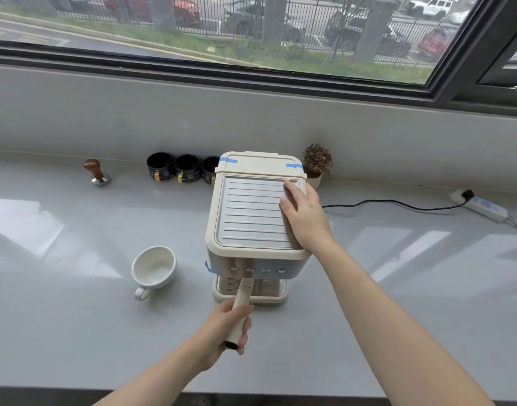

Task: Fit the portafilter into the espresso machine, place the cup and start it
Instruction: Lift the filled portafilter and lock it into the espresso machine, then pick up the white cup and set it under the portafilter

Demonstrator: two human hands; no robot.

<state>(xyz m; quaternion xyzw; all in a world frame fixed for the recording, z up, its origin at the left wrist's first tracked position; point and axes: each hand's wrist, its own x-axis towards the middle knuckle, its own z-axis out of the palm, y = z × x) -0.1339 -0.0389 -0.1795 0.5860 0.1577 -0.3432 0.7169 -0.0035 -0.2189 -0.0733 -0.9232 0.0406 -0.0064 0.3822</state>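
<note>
- My left hand point(226, 326) is wrapped around the portafilter point(242, 303), gripping its cream handle, which ends in a dark cap just below my fingers.
- The handle's long axis runs from my fist up and away under the espresso machine point(255, 218), tilted slightly right; the basket end is hidden beneath the machine's front, so I cannot tell whether it is seated.
- My right hand point(304, 218) lies flat and open on the machine's ribbed grey top, at its right edge, holding nothing.
- The white cup point(153, 268) stands on the counter point(75, 317) up and to the left of my left hand, its handle pointing towards me.
</note>
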